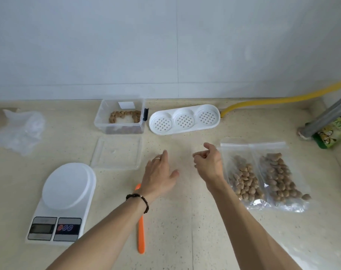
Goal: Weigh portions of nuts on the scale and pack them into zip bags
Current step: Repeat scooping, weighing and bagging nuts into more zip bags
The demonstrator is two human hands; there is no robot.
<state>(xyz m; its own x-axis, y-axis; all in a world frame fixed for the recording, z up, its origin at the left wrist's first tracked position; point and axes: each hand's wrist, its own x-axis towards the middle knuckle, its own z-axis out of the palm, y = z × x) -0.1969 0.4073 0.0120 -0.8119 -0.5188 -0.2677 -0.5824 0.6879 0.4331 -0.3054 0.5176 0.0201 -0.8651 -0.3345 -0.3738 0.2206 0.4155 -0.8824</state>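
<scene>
Your left hand (159,173) hovers flat over the surface (185,221), fingers straight, its grip open and empty. Your right hand (209,162) hangs just left of the two filled bags (267,176), fingers loosely curled and holding nothing. Both bags lie side by side at the right, nuts (276,176) inside. The scale (62,201) sits at the left with a bare platter. An orange scoop (141,234) lies between scale and left forearm, partly under the wrist. The tub (120,115) at the back holds more nuts, with its lid (117,151) lying just in front. Spare bags (19,127) sit crumpled at far left. A white perforated tray (185,118) stands beside the tub.
</scene>
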